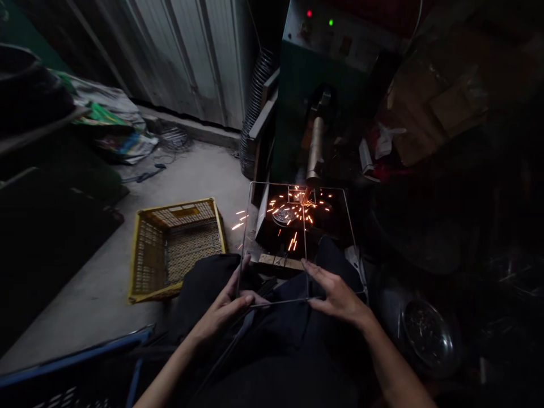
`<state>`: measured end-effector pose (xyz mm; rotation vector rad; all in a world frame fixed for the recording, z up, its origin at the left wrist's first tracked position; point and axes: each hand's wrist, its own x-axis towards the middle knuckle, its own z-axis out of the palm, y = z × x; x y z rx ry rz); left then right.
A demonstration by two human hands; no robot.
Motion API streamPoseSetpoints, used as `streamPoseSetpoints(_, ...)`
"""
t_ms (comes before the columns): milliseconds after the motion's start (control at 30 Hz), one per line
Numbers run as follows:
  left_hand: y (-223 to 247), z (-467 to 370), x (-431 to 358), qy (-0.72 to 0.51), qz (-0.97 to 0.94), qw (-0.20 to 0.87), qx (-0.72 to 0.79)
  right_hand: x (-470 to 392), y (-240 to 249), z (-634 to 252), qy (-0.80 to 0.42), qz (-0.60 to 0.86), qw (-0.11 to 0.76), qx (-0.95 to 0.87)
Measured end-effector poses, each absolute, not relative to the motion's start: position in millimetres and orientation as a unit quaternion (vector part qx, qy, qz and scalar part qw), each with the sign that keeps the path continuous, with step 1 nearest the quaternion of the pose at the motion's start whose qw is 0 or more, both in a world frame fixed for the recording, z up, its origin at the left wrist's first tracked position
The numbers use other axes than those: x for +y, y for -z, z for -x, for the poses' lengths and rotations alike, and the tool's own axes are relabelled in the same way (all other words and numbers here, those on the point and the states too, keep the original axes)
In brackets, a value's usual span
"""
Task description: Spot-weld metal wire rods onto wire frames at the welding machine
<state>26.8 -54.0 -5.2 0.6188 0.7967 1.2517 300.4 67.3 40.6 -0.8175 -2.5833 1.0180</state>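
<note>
A thin rectangular metal wire frame (305,241) with a middle wire stretches over my lap to a spot welder. My left hand (227,300) grips its near left corner, the thumb along the near wire. With thumb and fingers, my right hand (338,292) holds the frame where the middle wire meets the near wire. The far end lies under the welder's cylindrical electrode arm (315,150). Orange sparks (304,198) burst there and hide the contact point. A small wire piece (294,195) shows dimly beside the sparks.
The green welding machine (293,102) carries red and green lights. A yellow plastic crate (135,258) stands on the floor to the left, a blue-edged crate (85,354) at lower left. Round metal dish (446,340) at right holds small pieces. Cardboard boxes (437,107) are stacked behind.
</note>
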Motion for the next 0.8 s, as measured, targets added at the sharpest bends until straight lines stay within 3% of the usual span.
streamPoseSetpoints(267,-10.1,-21.3,-31.7,-0.565,-0.268,0.690,0.364,85.7,-37.0,-294.3,-0.318,0.294,0.162,-0.887)
streamPoseSetpoints(567,-17.4,26.4,93.6,-0.603,-0.349,0.645,0.313,193.1,-68.0,-258.1,-0.155,0.373,0.185,-0.896)
streamPoseSetpoints(800,-9.9,51.7,156.4,-0.619,-0.369,0.641,0.265,252.3,-81.7,-253.8,-0.117,0.390,0.223,-0.886)
